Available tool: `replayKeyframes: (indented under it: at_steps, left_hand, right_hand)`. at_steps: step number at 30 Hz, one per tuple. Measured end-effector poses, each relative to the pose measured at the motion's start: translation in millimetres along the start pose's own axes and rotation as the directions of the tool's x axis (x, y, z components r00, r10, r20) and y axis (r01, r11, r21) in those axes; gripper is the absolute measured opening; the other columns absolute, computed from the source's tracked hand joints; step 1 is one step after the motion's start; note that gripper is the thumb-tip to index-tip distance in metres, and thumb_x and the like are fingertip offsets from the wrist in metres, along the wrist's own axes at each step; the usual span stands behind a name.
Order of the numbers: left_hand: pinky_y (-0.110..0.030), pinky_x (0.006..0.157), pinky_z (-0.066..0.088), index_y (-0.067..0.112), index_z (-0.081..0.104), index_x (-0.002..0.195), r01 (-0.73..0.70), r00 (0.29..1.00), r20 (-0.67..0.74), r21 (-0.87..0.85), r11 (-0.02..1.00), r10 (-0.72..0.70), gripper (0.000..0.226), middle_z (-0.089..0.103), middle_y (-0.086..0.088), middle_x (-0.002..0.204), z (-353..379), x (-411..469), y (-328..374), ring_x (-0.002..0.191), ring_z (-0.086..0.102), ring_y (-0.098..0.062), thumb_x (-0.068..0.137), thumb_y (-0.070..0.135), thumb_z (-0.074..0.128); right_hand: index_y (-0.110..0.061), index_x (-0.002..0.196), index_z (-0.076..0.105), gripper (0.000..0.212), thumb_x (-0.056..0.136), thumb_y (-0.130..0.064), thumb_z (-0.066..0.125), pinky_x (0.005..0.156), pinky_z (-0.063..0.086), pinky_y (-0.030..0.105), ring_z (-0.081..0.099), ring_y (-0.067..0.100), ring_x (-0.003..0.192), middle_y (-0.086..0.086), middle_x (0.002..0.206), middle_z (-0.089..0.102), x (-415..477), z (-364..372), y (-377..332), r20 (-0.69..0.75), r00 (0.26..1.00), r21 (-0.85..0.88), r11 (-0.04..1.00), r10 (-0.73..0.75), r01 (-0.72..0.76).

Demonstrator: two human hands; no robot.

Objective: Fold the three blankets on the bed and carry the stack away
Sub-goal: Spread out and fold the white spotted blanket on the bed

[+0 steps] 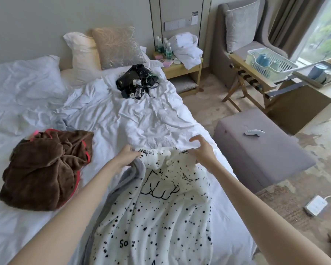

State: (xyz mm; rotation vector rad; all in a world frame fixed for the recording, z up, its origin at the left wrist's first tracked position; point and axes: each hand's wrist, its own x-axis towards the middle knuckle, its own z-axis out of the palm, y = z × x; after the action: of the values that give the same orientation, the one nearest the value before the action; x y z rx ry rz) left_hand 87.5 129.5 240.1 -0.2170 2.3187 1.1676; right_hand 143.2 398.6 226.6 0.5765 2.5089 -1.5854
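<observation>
A white blanket with black dots and a cartoon drawing (pixel 157 211) lies lengthwise on the near part of the bed (pixel 122 119), grey on its underside. My left hand (pixel 127 155) pinches its far left corner. My right hand (pixel 201 150) grips the far right corner, with the index finger lifted. A brown fleece blanket with pink trim (pixel 44 169) sits crumpled in a heap on the left of the bed. A bluish-grey cloth (pixel 62 124) peeks out just behind the brown heap, mostly hidden.
A black bundle of devices and cables (pixel 137 83) lies further up the bed near the pillows (pixel 103 50). A grey ottoman (pixel 256 150) with a small white object stands right of the bed. A nightstand, armchair and luggage rack with a basket stand beyond.
</observation>
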Motion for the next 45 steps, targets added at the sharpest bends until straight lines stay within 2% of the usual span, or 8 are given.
replayKeyframes:
  at_steps: [6,11,22,26,31,35,40,45]
  left_hand:
    - [-0.027,0.063,0.049,0.010,0.047,0.120,0.001,0.994,0.099,-0.364,0.931,0.038,0.033,0.057,-0.008,0.091,41.8,-42.2,23.3,0.069,0.058,-0.016,0.091,0.007,0.062]
    - [-0.035,0.067,0.051,0.001,0.057,0.114,-0.161,0.976,-0.195,-0.337,0.927,0.099,0.038,0.058,-0.010,0.096,59.2,-55.1,17.2,0.083,0.059,-0.023,0.083,0.013,0.076]
    - [-0.028,0.081,0.056,0.009,0.060,0.114,-0.263,0.964,-0.051,-0.332,0.906,0.261,0.039,0.071,-0.007,0.103,67.6,-88.1,10.1,0.098,0.068,-0.020,0.086,0.035,0.070]
    - [-0.011,0.073,0.048,0.010,0.055,0.114,-0.329,0.944,-0.088,-0.220,0.918,0.317,0.046,0.066,0.001,0.102,73.9,-101.8,4.4,0.090,0.062,-0.006,0.078,0.020,0.081]
    - [-0.018,0.071,0.047,0.012,0.051,0.114,-0.371,0.926,-0.116,-0.093,0.924,0.360,0.038,0.064,0.005,0.102,66.3,-124.0,-5.5,0.092,0.060,-0.011,0.083,0.002,0.070]
    - [-0.025,0.070,0.042,0.011,0.048,0.108,-0.406,0.897,-0.239,-0.112,0.907,0.372,0.028,0.063,-0.005,0.099,54.1,-151.3,-18.4,0.083,0.055,-0.012,0.085,0.000,0.061]
    - [-0.013,0.051,0.034,0.007,0.048,0.099,-0.478,0.804,-0.475,-0.157,0.864,0.358,0.014,0.044,-0.009,0.079,35.9,-190.1,-36.9,0.058,0.040,-0.007,0.088,0.000,0.050]
    - [-0.025,0.066,0.037,0.024,0.051,0.089,-0.459,0.742,-0.618,-0.184,0.869,0.261,0.017,0.051,-0.003,0.088,14.3,-227.2,-72.1,0.073,0.046,-0.008,0.074,0.015,0.048]
  right_hand:
    - [0.004,0.099,0.071,0.015,0.088,0.001,0.062,0.054,0.058,0.024,0.065,0.019,0.072,0.016,0.096,0.066,-20.0,12.2,-22.1,0.254,0.964,0.253,0.967,-0.083,0.017]
    - [0.003,0.097,0.070,0.035,0.083,0.011,0.039,0.066,0.061,0.032,0.072,0.031,0.069,0.018,0.086,0.071,-34.2,13.0,-28.1,0.394,0.917,0.340,0.937,-0.066,-0.079]
    - [-0.009,0.079,0.074,0.011,0.075,-0.018,0.080,0.062,0.046,0.031,0.052,0.002,0.064,-0.005,0.071,0.057,-47.0,24.6,-22.8,0.217,0.920,-0.160,0.918,-0.327,0.364]
    - [-0.010,0.075,0.072,0.007,0.075,-0.012,0.079,0.076,0.054,0.038,0.058,0.011,0.074,-0.002,0.081,0.062,-58.7,25.7,-28.9,0.267,0.876,-0.128,0.886,-0.403,0.446]
    - [-0.014,0.076,0.071,0.010,0.074,-0.015,0.081,0.070,0.051,0.029,0.064,0.011,0.073,-0.003,0.073,0.068,-70.6,20.4,-29.5,0.400,0.822,-0.024,0.892,-0.405,0.451]
    - [-0.013,0.101,0.069,0.027,0.076,-0.007,0.079,0.081,0.047,0.016,0.063,0.004,0.089,-0.006,0.094,0.068,-77.6,26.7,-6.4,0.563,0.735,-0.074,0.862,-0.379,0.501]
    - [-0.024,0.109,0.068,0.030,0.080,-0.018,0.074,0.097,0.038,0.031,0.061,0.011,0.101,-0.010,0.107,0.071,-88.0,54.2,31.5,0.638,0.687,-0.347,0.667,-0.347,0.660]
    - [-0.031,0.125,0.059,0.048,0.086,-0.004,0.053,0.099,0.030,0.029,0.053,0.019,0.116,-0.004,0.127,0.061,-104.3,84.0,77.7,0.675,0.669,-0.479,0.504,-0.313,0.719]
